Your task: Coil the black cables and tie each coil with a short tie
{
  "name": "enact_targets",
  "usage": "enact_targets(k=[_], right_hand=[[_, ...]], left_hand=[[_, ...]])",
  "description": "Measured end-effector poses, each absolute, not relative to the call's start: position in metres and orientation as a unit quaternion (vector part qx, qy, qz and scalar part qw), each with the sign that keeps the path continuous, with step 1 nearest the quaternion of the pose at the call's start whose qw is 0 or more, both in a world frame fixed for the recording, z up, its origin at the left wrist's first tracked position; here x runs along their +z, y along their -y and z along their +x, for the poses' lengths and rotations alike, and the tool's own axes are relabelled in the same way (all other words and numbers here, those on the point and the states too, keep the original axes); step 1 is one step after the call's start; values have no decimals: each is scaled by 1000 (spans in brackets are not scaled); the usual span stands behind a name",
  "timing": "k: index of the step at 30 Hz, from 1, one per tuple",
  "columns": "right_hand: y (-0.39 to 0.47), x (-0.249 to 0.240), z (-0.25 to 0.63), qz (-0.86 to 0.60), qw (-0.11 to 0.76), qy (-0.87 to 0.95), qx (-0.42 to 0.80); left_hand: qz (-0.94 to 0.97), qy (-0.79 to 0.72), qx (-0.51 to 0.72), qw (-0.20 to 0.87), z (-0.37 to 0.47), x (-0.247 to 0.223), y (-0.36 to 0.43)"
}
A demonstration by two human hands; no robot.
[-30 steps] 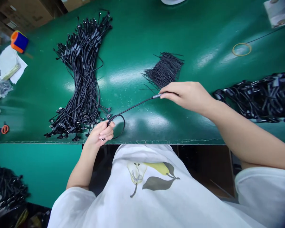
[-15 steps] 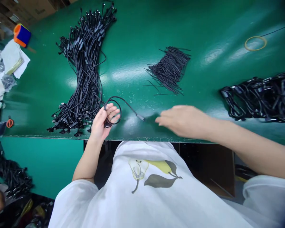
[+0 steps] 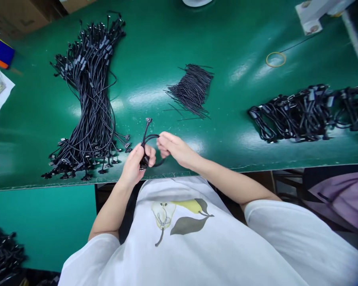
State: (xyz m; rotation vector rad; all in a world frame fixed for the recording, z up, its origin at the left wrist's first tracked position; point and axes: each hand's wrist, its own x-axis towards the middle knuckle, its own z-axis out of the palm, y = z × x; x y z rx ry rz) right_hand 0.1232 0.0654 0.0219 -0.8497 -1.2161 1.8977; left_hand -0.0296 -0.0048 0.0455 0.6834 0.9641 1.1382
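Near the table's front edge, a black cable (image 3: 147, 131) is looped up, with one connector end pointing away from me. My left hand (image 3: 136, 162) is closed around the gathered part of it. The fingers of my right hand (image 3: 173, 147) pinch the loop on its right side; the fingertips are slightly blurred. To the left lies a large bundle of straight black cables (image 3: 91, 95) with grey and black connectors. A pile of short, thin black ties (image 3: 192, 89) rests beyond my hands.
Coiled black cables (image 3: 292, 113) lie in a row at the right on the green table (image 3: 226, 35). A yellow ring (image 3: 276, 59) sits farther back. A white metal bracket (image 3: 312, 18) stands at the back right. An orange and blue object (image 3: 1, 53) is at the far left.
My right hand has come left to the cable and grasped its loop. My left hand has closed around the cable, whose connector end now points away from me. The view has shifted right.
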Motion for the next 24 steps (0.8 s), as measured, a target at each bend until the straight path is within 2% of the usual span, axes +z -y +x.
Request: enact_targets(k=[3,5,8,11,13,17,20,24], right_hand=[[-53,19,114,-353,376,316,796],[-47,23,111,-328,397,286,808],[-38,25,109,-286,385,302,824],[-30,16,105,-326,392,352,785],[-26,10,101,-345,415,377,753],[-25,9,97,-319,416,366,769],[-30,18,101,-278,403,375,787],[-43,26,109,-215,364,395,816]], left_hand=[[302,-450,485,686,-18,32,12],[313,-480,491,656,-15,23,18],[418,-537,446,582,-17,12,24],[521,-589,342,515,-21,1,25],[532,-611,295,507,-21,-7,26],[525,-584,241,571,-17,-15,30],[511,-530,272,619,-13,-9,32],[361,-398,325,779,-5,10,32]])
